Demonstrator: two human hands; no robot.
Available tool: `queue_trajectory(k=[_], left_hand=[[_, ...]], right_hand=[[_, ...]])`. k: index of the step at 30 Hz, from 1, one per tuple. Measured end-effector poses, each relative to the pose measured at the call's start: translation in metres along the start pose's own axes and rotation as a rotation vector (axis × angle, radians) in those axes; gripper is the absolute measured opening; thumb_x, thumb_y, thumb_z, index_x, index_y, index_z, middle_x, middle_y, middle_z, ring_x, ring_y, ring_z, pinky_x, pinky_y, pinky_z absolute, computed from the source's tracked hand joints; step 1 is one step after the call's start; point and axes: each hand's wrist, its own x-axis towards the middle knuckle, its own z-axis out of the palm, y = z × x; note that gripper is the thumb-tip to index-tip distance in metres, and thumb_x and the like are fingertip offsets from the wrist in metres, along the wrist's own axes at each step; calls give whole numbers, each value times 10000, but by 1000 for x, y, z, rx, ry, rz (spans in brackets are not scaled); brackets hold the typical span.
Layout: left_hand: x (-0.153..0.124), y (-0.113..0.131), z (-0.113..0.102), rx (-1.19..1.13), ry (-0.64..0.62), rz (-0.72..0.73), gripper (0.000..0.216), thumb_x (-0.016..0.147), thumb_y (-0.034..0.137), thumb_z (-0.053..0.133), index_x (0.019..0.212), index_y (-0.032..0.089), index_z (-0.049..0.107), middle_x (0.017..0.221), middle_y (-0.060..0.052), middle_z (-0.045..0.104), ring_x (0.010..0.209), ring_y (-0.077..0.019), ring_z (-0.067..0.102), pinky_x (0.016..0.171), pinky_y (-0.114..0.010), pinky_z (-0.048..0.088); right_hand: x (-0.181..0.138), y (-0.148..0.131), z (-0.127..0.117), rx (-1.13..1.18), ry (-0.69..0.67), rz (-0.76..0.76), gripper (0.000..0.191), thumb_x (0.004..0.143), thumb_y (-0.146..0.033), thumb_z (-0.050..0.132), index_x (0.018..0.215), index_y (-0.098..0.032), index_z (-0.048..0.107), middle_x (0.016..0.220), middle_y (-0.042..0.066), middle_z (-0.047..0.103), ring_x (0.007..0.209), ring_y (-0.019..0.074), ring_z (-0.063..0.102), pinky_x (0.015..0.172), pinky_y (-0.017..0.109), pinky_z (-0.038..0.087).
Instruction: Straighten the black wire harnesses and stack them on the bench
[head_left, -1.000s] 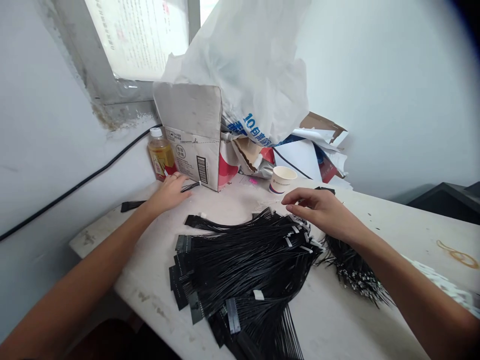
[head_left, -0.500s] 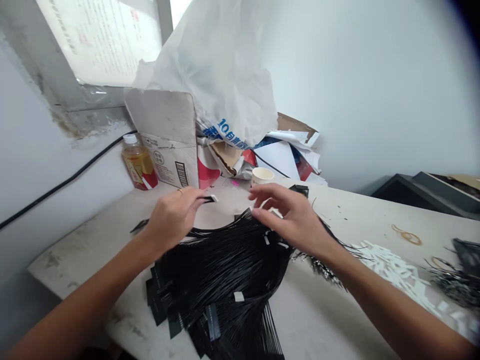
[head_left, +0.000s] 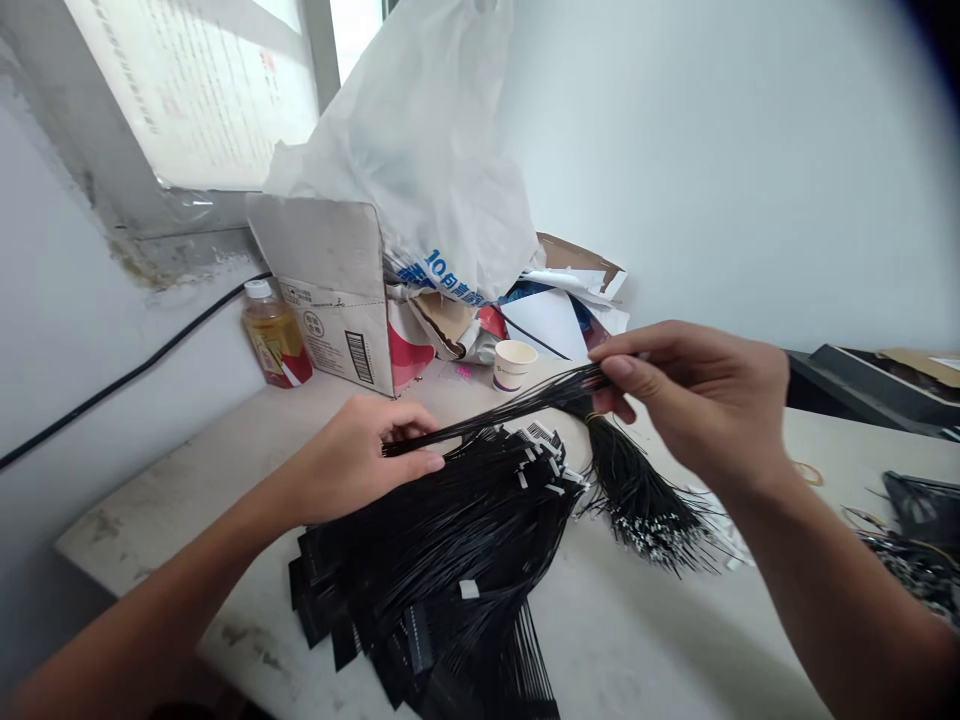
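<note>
A thin strand of black wires [head_left: 517, 400] stretches between my two hands above the table. At its right end, my right hand [head_left: 697, 400] pinches the wires between thumb and fingers. My left hand [head_left: 367, 455] has its fingers curled round the left end, thumb laid out along the front; the tip of the strand is hidden in it. Just below lies a large heap of black wire harnesses [head_left: 450, 540], with white connectors [head_left: 547, 455] at its upper right and flat black connectors [head_left: 322, 600] at its lower left. A loose white piece [head_left: 469, 589] rests on the heap.
A banded bundle of black wires with bare ends [head_left: 652, 490] lies under my right hand. Behind stand a paper cup [head_left: 514, 365], a cardboard box [head_left: 337, 290], a bottle [head_left: 276, 335] and a white plastic bag [head_left: 442, 150]. Rubber band [head_left: 808, 473] and more wires [head_left: 915, 570] lie right.
My right hand has moved right and up and now grips a strand of wires. My left hand no longer shows the small white-tipped piece and holds the strand's other end, slightly lower.
</note>
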Motion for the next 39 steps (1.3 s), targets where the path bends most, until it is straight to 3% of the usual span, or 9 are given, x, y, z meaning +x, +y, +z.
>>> queue_trajectory(k=[4,8,13,19,24,30,39], left_hand=[[-4,-13,-8,-2,-86,-61,155,792,351,786,833,205,757,812,-15,760,771,-201,681,703,-302,534],[-8,-23,-4,-352,-97,-195,281,723,337,854,935,189,742,850,-35,766,678,-173,679,629,-300,551],[-14,-32,5,-638,69,-293,334,710,293,859,969,159,696,629,-16,715,518,-151,642,501,-270,510],[-25,-34,10,-660,273,-259,317,742,303,851,975,151,700,651,-48,754,548,-178,694,533,-288,557],[-52,-36,9,-577,358,-267,227,800,307,809,963,167,735,605,-27,728,456,-151,619,475,-287,507],[-79,-46,5,-547,421,-354,238,760,359,839,929,213,757,600,-13,719,427,-148,586,464,-292,494],[-76,-46,1,-591,396,-384,260,716,339,850,918,199,762,571,-14,709,376,-124,549,439,-262,441]], right_hand=[[8,11,-17,40,30,-18,38,871,-316,813,842,-300,795,636,27,665,555,181,620,461,362,429],[11,19,-25,44,9,13,41,856,-345,830,835,-324,802,621,18,657,554,185,616,454,366,406],[15,28,-30,-9,-35,116,96,845,-363,834,801,-289,792,595,15,658,506,151,556,445,344,383],[19,38,-28,18,-66,407,236,759,-412,877,771,-213,751,564,27,643,427,101,503,367,265,298],[20,37,-15,134,-222,593,345,677,-451,901,667,-186,679,485,-4,558,367,45,348,340,230,166],[18,38,2,245,-356,685,370,671,-470,892,685,-178,664,493,-9,569,376,41,328,358,218,145],[17,43,8,276,-367,717,397,646,-477,916,688,-171,666,518,3,594,392,42,341,365,214,146]])
